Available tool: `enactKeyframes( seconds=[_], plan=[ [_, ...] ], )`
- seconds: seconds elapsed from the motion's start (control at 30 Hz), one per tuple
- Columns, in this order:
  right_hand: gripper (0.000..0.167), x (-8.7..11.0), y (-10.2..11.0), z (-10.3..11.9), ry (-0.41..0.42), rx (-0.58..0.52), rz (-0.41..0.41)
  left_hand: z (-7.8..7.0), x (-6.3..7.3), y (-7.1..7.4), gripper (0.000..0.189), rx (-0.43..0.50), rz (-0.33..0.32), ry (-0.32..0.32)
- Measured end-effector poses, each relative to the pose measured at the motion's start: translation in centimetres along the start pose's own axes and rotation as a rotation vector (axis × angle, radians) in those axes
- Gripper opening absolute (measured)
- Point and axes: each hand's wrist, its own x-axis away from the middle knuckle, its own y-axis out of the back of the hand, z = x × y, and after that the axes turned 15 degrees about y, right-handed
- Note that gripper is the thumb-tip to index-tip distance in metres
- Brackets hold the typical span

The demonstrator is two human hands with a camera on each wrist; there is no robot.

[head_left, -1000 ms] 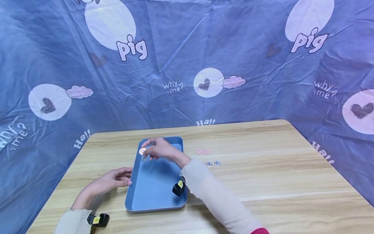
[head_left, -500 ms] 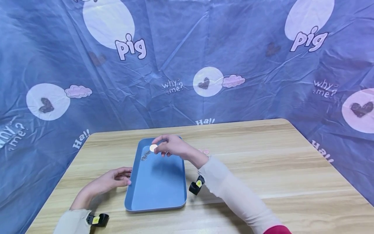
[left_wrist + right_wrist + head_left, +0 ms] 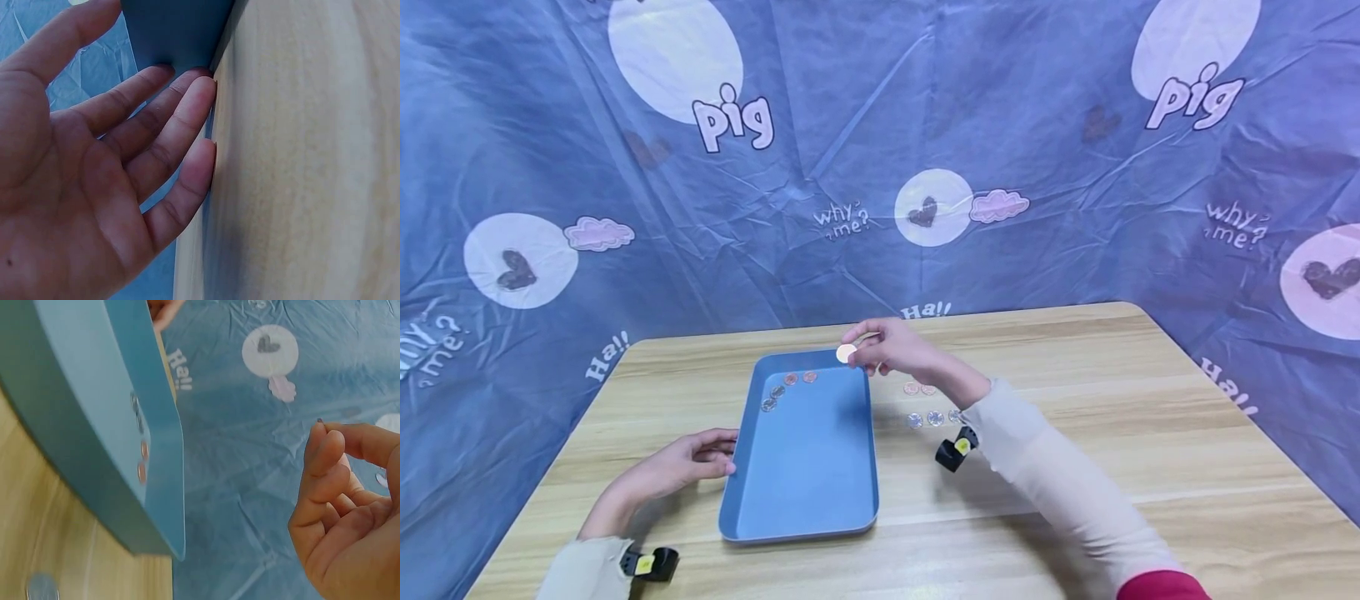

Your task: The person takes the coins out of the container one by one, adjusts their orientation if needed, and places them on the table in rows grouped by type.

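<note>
My right hand point(image 3: 898, 346) is above the far right corner of the blue tray point(image 3: 805, 467). Its thumb and index finger pinch a round coin point(image 3: 846, 353), which looks bright white; only a sliver of it shows in the right wrist view. Inside the tray, near its far left corner, two copper coins point(image 3: 791, 378) and two silver coins point(image 3: 769, 404) lie in a curved line. My left hand point(image 3: 681, 464) rests on the table, relaxed fingers touching the tray's left side. In the left wrist view, the fingers point(image 3: 169, 147) are spread beside the tray wall.
Two copper coins point(image 3: 911, 388) lie on the wooden table point(image 3: 1075, 400), right of the tray. In front of them is a row of three silver coins point(image 3: 935, 418), the last partly covered by the right sleeve. A blue patterned cloth point(image 3: 790, 250) hangs behind the table.
My right hand has moved right and up from the tray's left side with the coin pinched, uncovering the coins inside. The left hand and the tray have stayed put.
</note>
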Motion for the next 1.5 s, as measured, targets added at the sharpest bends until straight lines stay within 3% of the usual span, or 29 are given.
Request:
enactKeyframes(
  seconds=[0.4, 0.8, 1.03, 1.5],
  plan=[
    [0.035, 3.0, 4.2, -1.0, -0.043, 0.070, -0.027, 0.0, 0.1, 0.0, 0.069, 0.005, 0.004, -0.009],
    [0.038, 6.1, 8.3, -2.8, -0.088, 0.057, -0.080, 0.0, 0.2, 0.0, 0.068, -0.018, -0.007, -0.008],
    [0.039, 7.4, 9.3, -4.3, -0.144, 0.043, -0.113, 0.0, 0.2, 0.0, 0.068, -0.016, -0.013, -0.002],
    [0.037, 9.0, 9.9, -6.7, -0.163, 0.029, -0.136, 0.0, 0.1, 0.0, 0.068, -0.024, -0.016, 0.000]
  ],
)
